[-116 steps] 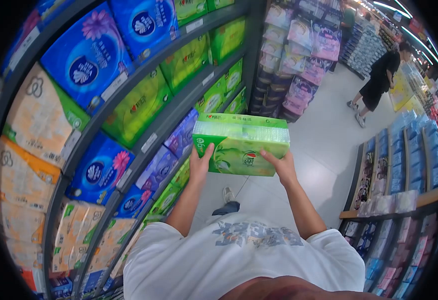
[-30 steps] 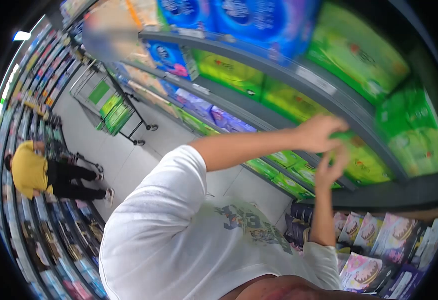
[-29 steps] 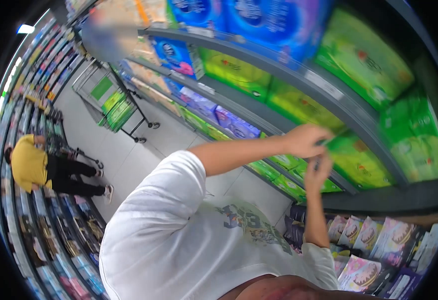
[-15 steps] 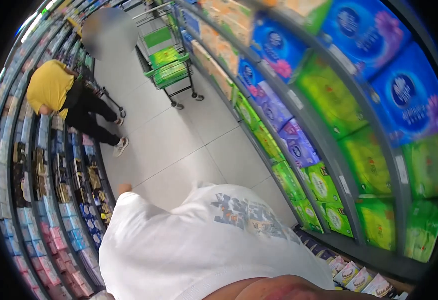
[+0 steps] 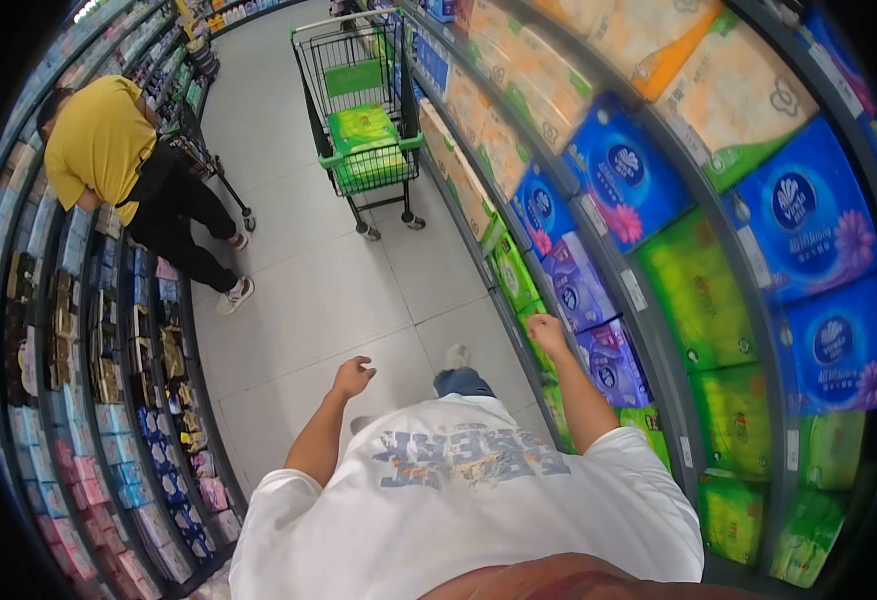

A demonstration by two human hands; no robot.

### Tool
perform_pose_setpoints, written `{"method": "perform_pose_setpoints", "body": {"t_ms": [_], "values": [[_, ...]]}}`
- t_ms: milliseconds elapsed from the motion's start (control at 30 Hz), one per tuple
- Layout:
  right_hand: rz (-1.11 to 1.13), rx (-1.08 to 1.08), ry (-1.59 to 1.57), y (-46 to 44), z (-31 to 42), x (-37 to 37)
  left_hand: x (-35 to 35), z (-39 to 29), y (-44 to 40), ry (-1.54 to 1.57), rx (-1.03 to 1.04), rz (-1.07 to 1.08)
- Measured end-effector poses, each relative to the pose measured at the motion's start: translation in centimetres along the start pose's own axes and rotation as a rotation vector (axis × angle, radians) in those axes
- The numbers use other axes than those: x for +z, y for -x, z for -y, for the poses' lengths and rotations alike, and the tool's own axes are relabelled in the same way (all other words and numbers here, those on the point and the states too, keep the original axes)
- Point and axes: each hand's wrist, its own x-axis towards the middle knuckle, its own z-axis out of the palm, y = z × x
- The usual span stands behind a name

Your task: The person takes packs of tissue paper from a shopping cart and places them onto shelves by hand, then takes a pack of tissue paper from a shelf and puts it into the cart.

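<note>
My left hand [image 5: 356,376] hangs over the floor in front of my white T-shirt [image 5: 459,500]. Its fingers are loosely curled and a little apart, with nothing in them. My right hand [image 5: 547,331] is held out at the right, its fingers curled closed and no object showing in them. From this view it is nearest to the shelf of green [image 5: 509,268] and purple tissue packs [image 5: 577,280]; I see no contact with them. One shoe [image 5: 458,356] of mine shows ahead on the tiles.
A shopping cart [image 5: 329,163] carrying green packs [image 5: 367,140] stands ahead. At the left a person in a yellow top [image 5: 104,140] bends toward shelves of small packs, beside another cart [image 5: 221,180]. Blue [image 5: 809,215] and orange tissue packs [image 5: 739,90] line the right shelves.
Both forearms and hands now show in front of my body; earlier only part of the left hand was visible. My view has turned, and the cart appears further right and lower.
</note>
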Motion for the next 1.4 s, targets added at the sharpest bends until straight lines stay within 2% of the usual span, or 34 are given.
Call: {"method": "perform_pose_setpoints", "body": {"t_ms": [67,133,233,267,300,333,367,433,467,533,567,600,633,733,767,800,833,867,933,1000,1033,1167,1233,1267,1300,1333,1367,1400], "values": [[0.076,-0.073,-0.011,-4.1,-1.2,3.7,-2.2,-3.5,-1.6,0.044,0.025,0.001],[0.201,-0.1,-0.005,-6.2,-3.1,6.4,-3.6,-4.2,-4.1,0.093,0.033,0.002],[0.398,0.144,0.086,-6.6,-5.6,8.6,-4.8,1.3,-7.5,0.133,-0.096,-0.138],[0.527,0.244,0.285,-8.6,-10.0,9.0,-4.8,4.5,-8.6,0.14,-0.169,-0.167],[0.669,0.216,0.575,-8.6,-8.9,8.8,-3.8,10.2,-9.6,0.134,-0.179,-0.256],[0.799,-0.033,0.795,-9.6,-10.6,8.5,-3.1,13.9,-9.9,0.125,-0.189,-0.344],[0.948,-0.254,0.996,-11.3,-11.8,7.7,-4.9,12.9,-7.8,0.313,-0.436,-0.218],[1.194,-0.737,1.316,-15.1,-12.4,6.5,-4.9,13.6,-4.8,0.4,-0.677,-0.284],[1.21,-0.746,1.304,-17.2,-11.0,6.4,-7.6,7.7,-2.7,0.185,-0.758,-0.141],[1.076,-0.229,1.011,-21.6,-7.6,6.5,-5.8,10.4,-2.9,0.406,-1.076,-0.159],[1.02,-0.26,0.955,-25.7,-8.7,7.3,-7.1,8.5,-3.7,0.404,-1.1,-0.163],[0.968,-0.283,0.899,-29.8,-11.0,8.5,-8.5,6.4,-4.5,0.357,-0.959,-0.094],[0.915,-0.358,0.923,-33.3,-10.5,9.3,-9.5,4.9,-6.2,0.381,-0.907,-0.101],[0.629,-0.853,1.045,-44.4,-7.7,13.0,-11.0,2.8,-14.3,0.563,-0.724,-0.232],[0.591,-0.903,1.256,-46.4,-3.6,14.1,-12.4,-1.3,-16.7,0.5,-0.556,-0.315],[0.502,-0.598,0.96,-49.2,-2.5,16.0,-13.9,-5.2,-19.6,0.513,-0.522,-0.307],[0.452,-0.506,0.733,-50.2,1.5,17.1,-15.0,-7.0,-22.2,0.503,-0.42,-0.272],[0.413,-0.076,0.295,-50.7,5.2,18.5,-16.2,-9.9,-24.4,0.461,-0.399,-0.258],[0.461,0.041,0.071,-49.2,14.8,19.9,-17.7,-13.6,-28.0,0.427,-0.304,-0.232],[0.476,-0.007,0.091,-48.8,17.8,21.4,-18.1,-15.2,-31.0,0.373,-0.258,-0.192],[0.483,-0.065,0.102,-48.9,17.3,21.8,-18.3,-15.1,-32.0,0.315,-0.198,-0.155],[0.552,0.088,0.169,-47.6,9.6,22.6,-18.5,-12.9,-35.4,0.186,-0.243,-0.079],[0.595,0.133,0.333,-44.7,7.8,20.8,-19.2,-10.9,-37.0,0.177,-0.339,-0.103],[0.625,0.123,0.423,-43.4,7.1,19.8,-19.6,-10.0,-37.9,0.272,-0.419,-0.108],[0.846,-0.246,0.798,-43.4,4.1,18.3,-20.6,-9.8,-38.6,0.266,-0.425,-0.098],[0.929,-0.71,1.103,-43.5,1.1,16.9,-22.0,-10.1,-39.7,0.356,-0.484,-0.084],[0.937,-0.621,1.112,-42.5,0.5,15.7,-23.5,-10.7,-41.1,0.444,-0.539,-0.067],[0.918,-0.328,1.049,-41.6,0.8,14.4,-25.3,-11.6,-42.8,0.412,-0.501,-0.047]]}}
